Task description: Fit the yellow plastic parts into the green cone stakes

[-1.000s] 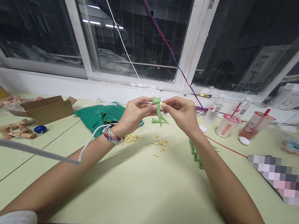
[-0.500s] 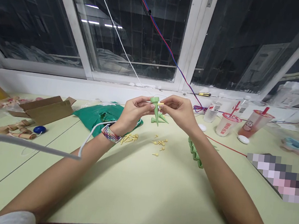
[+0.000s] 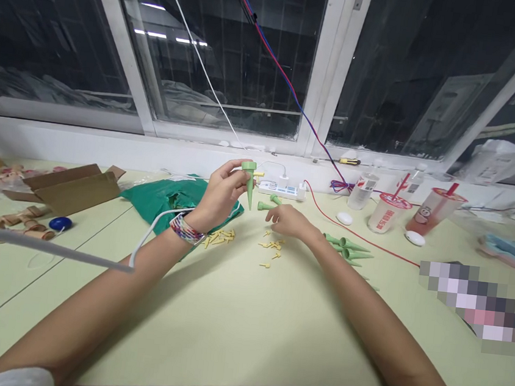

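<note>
My left hand (image 3: 221, 194) grips a green plastic plant-watering spike (image 3: 249, 186), cap up and point down, above the table. A small yellow plastic valve (image 3: 258, 174) sticks out from the spike's right side. Lower and to the right, my right hand (image 3: 292, 222) hovers over loose yellow valves (image 3: 273, 244), fingers bent and apart, nothing visible in them. More yellow valves (image 3: 218, 238) lie in a pile below my left hand. Behind the right hand are green spikes (image 3: 265, 206), partly hidden. Other green spikes (image 3: 350, 254) lie in a row beyond my right forearm.
A green plastic bag (image 3: 165, 198) and an open cardboard box (image 3: 71, 189) lie left. A power strip (image 3: 280, 189) sits by the wall. Drink cups (image 3: 386, 214), bottles and a red cable (image 3: 372, 242) are right. A grey-white cord (image 3: 58, 250) crosses in front of my left forearm.
My right hand has let go of the yellow valve at the spike and moved down towards the loose valves. My left hand, with the spike, has shifted slightly left.
</note>
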A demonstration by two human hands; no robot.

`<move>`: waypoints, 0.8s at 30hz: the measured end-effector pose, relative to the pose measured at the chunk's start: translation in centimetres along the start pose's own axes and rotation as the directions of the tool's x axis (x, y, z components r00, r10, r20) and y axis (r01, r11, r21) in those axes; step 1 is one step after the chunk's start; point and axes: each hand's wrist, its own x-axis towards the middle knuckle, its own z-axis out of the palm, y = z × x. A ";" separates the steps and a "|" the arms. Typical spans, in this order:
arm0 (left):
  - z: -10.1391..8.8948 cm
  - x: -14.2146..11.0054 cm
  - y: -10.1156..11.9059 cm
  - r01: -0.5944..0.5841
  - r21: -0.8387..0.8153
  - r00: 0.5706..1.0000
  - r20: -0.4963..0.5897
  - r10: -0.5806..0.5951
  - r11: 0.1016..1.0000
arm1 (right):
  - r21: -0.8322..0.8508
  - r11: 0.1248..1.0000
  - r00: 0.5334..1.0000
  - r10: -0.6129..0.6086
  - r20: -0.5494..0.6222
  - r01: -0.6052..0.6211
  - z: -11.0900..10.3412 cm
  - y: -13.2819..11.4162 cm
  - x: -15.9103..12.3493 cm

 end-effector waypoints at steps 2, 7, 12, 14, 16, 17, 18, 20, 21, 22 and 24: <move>0.1 -0.2 0.0 0.010 0.002 1.000 0.022 -0.010 1.000 | -0.026 1.000 1.000 -0.006 0.025 0.006 0.4 -0.4 -0.3; 0.2 -0.4 -0.4 0.075 0.019 0.996 0.042 -0.076 0.997 | -0.103 0.995 0.997 0.005 0.075 0.003 1.1 -1.0 -0.6; 0.0 -0.4 -1.0 0.128 0.022 0.989 0.071 -0.130 0.991 | -0.113 0.993 0.999 -0.016 0.037 0.020 1.9 -0.7 -0.5; 0.0 -0.4 -1.1 0.144 0.019 0.987 0.075 -0.145 0.989 | -0.101 0.995 1.000 -0.022 0.000 0.022 1.6 -0.7 -0.3; -0.1 -0.4 -1.1 0.137 0.019 0.986 0.095 -0.138 0.990 | -0.016 0.999 0.996 -0.046 -0.082 0.045 0.5 -0.8 -0.2; -0.1 -0.4 -1.1 0.126 0.020 0.986 0.107 -0.128 0.992 | 0.056 0.996 0.987 -0.061 -0.148 0.070 -0.2 -1.0 -0.3; -0.1 -0.4 -1.2 0.111 0.019 0.987 0.115 -0.112 0.994 | 0.141 0.984 0.972 -0.077 -0.224 0.110 -1.1 -1.2 -0.4; -0.2 -0.4 -1.2 0.079 0.021 0.989 0.121 -0.081 0.997 | 0.290 0.934 0.920 -0.089 -0.381 0.210 -3.1 -2.0 -1.1; -0.3 -0.3 -1.2 0.066 0.027 0.991 0.118 -0.069 0.997 | 0.341 0.901 0.894 -0.099 -0.437 0.267 -4.1 -2.5 -1.6; -0.3 -0.3 -1.2 0.054 0.036 0.992 0.114 -0.057 0.998 | 0.375 0.871 0.863 -0.102 -0.494 0.317 -5.1 -3.0 -2.2; -0.2 -0.4 -1.2 0.038 0.058 0.993 0.113 -0.044 0.998 | 0.388 0.836 0.819 -0.119 -0.561 0.388 -6.6 -4.1 -3.4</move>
